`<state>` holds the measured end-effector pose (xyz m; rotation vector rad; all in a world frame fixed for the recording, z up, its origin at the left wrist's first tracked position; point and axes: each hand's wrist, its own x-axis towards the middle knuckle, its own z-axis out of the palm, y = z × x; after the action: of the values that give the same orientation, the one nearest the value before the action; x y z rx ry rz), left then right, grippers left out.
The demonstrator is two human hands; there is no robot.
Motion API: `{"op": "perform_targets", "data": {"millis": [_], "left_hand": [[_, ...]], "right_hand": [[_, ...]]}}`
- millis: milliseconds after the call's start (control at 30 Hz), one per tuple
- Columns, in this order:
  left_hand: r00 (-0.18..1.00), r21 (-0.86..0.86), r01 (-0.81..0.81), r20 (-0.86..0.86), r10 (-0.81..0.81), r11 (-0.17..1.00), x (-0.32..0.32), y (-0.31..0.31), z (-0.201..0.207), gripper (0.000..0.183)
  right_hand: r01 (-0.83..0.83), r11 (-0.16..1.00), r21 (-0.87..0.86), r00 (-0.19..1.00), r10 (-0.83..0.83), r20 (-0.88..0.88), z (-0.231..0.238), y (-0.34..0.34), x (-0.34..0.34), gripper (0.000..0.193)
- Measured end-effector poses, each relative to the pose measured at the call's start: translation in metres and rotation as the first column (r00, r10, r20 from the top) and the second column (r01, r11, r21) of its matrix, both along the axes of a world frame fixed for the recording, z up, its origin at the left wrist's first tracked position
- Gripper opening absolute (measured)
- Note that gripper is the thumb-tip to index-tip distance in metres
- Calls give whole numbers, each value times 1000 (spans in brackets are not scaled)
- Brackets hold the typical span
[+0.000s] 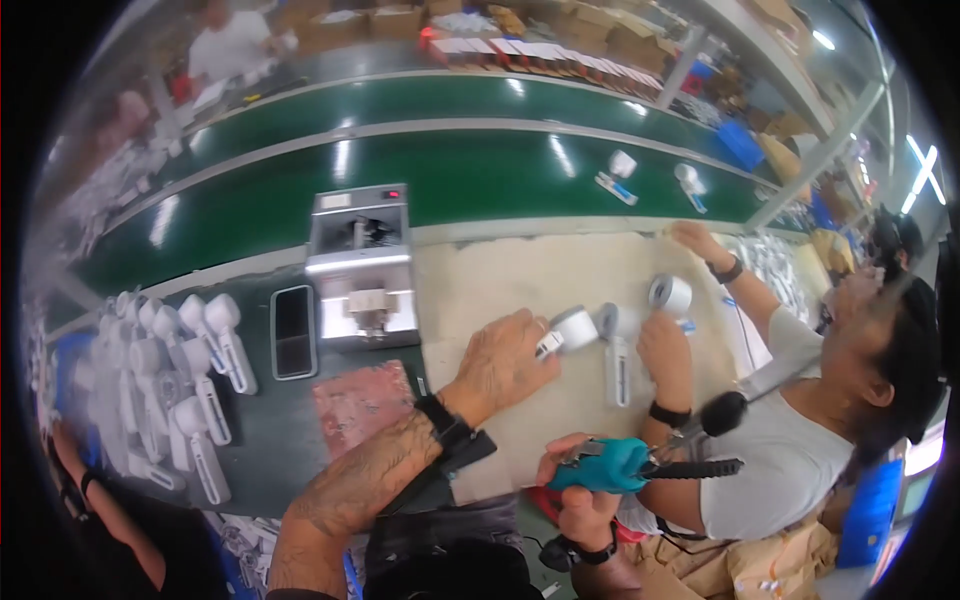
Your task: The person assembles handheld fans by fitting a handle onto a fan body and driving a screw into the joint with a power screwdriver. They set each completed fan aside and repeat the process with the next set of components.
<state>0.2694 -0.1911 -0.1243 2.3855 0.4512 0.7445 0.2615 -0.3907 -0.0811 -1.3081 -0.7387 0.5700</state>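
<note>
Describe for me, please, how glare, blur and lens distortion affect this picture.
Head view throughout: white glare streaks cross the glossy green conveyor belt; the heap of white plastic handheld devices is smeared toward its left side; straight edges bow near the dark rim; the left hand reads more clearly than that smeared side.

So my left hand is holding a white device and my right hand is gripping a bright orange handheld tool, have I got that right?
Not quite: the colour is wrong. The head view shows your left hand holding a white device and your right hand gripping a teal handheld tool.
</note>
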Motion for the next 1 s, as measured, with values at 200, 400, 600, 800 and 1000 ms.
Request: {"op": "perform_targets", "data": {"millis": [200,400,600,800,1000], "left_hand": [[996,14,40,82,-41,999,-110,27,31,28],[984,-254,63,-144,-102,965,-183,67,33,20],[998,13,29,-61,-28,999,-195,68,12,25],[998,1,55,-9,-55,998,-198,67,-1,31],[997,110,55,51,-61,992,-201,68,-8,40]], "right_hand": [[73,995,-61,997,-70,41,12,26,-5,75],[20,993,114,999,-17,-32,16,79,3,69],[-171,943,285,985,170,28,36,163,-27,64],[-198,932,303,978,165,130,31,242,-34,60],[-287,917,277,946,227,230,11,265,-35,51]]}}
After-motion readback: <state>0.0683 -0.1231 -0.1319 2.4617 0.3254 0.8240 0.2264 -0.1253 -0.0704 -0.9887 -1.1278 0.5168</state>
